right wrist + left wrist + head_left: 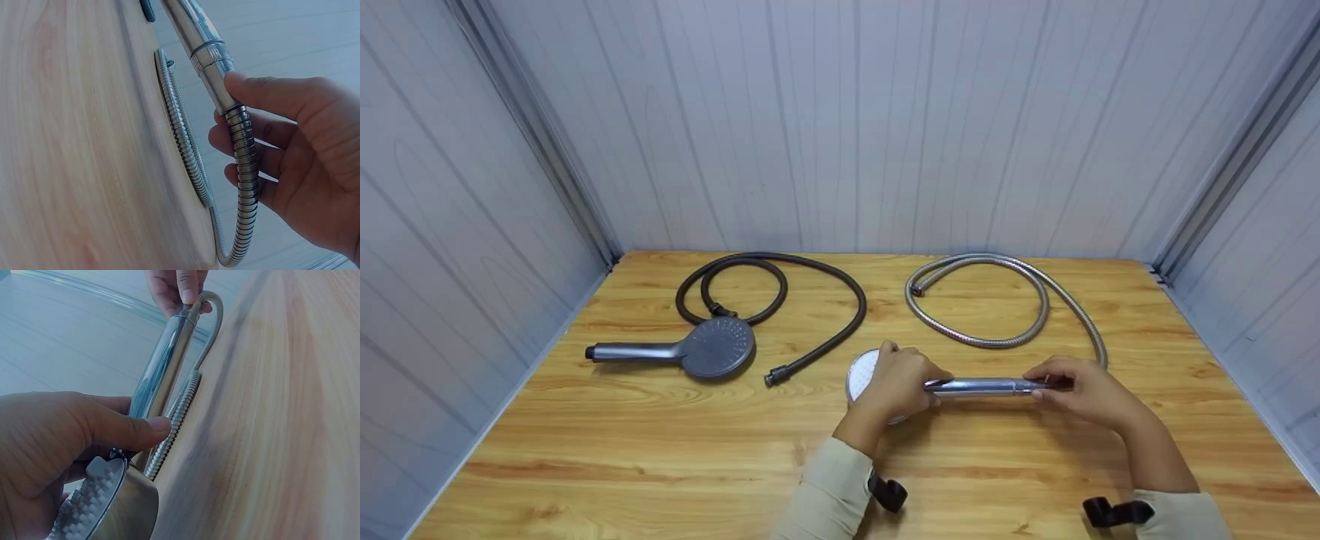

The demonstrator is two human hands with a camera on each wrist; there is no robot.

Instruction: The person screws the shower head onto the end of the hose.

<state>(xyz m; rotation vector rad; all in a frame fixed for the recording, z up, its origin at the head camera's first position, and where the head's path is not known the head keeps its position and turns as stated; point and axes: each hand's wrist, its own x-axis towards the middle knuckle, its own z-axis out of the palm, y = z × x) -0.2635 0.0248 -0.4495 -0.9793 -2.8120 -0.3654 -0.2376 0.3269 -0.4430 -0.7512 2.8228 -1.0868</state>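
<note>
In the head view my left hand (898,381) grips a chrome shower head (979,387) near its neck, partly covering the white spray face. The left wrist view shows the thumb lying across the handle, just above the spray face (90,500). My right hand (1084,390) pinches the nut at the handle's far end, where a silver metal shower hose (990,343) joins it. Up close, the right thumb presses the smooth connector (216,84), and fingers curl behind the ribbed hose (246,169). Connector and handle sit in line; thread engagement is hidden.
To the left lies a dark grey shower head (718,347), face up. A coiled dark hose (855,300) lies beside it, one end fitting (778,375) pointing toward the front. Pale panel walls (855,127) bound the wooden table (660,465) behind and at both sides.
</note>
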